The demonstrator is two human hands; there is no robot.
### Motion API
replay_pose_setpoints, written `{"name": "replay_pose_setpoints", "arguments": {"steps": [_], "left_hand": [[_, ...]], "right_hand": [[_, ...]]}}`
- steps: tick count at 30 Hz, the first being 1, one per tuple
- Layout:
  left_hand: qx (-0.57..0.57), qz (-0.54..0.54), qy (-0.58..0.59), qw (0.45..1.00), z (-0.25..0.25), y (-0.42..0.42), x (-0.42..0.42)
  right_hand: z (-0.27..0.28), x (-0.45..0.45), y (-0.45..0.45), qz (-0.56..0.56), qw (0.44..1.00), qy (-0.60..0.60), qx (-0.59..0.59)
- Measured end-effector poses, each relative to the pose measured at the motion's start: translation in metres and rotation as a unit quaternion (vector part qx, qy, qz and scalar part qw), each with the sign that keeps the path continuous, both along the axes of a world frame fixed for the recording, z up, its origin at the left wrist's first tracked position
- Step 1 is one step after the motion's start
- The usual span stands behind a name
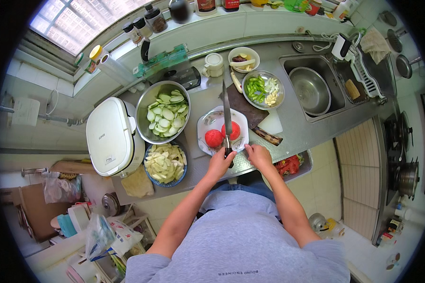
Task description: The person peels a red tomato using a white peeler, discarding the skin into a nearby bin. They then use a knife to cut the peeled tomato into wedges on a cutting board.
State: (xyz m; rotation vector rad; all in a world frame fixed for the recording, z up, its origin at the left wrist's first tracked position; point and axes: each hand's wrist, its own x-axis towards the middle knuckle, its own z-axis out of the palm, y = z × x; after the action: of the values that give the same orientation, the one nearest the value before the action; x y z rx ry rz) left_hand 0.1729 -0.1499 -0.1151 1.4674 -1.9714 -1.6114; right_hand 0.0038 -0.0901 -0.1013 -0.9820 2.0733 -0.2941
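Observation:
My left hand [220, 163] grips the black handle of a kitchen knife [227, 109], whose long blade points away from me over a patterned plate [205, 123]. Two red peeled tomatoes [214, 138] lie on that plate, one partly behind the blade. At the plate's near right edge is my right hand [258, 155], thumb and fingers closed on the rim. A dark cleaver [246, 106] with a worn handle rests to the right of the plate. Behind it stands a steel bowl [258, 103] with cut green pepper, garlic and chopped white pieces.
Left of the plate are a steel bowl [141, 120] of sliced green vegetable, a blue bowl [184, 175] of pale cut pieces and a white rice cooker [109, 136]. A small white bowl [256, 53] stands behind. The sink [287, 65] holds a steel basin [310, 90].

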Motion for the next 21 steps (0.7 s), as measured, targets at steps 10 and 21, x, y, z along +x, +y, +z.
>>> {"name": "replay_pose_setpoints", "arguments": {"steps": [10,21], "left_hand": [[0.139,-0.101,0.191,0.966,0.047,-0.003,-0.016],[0.454,0.122,0.496,0.73,0.07,-0.034,-0.018]], "right_hand": [[-0.009,0.026,0.015,-0.225,0.908,-0.156,-0.317],[0.047,0.016,0.046,-0.337,0.831,-0.333,-0.29]]}}
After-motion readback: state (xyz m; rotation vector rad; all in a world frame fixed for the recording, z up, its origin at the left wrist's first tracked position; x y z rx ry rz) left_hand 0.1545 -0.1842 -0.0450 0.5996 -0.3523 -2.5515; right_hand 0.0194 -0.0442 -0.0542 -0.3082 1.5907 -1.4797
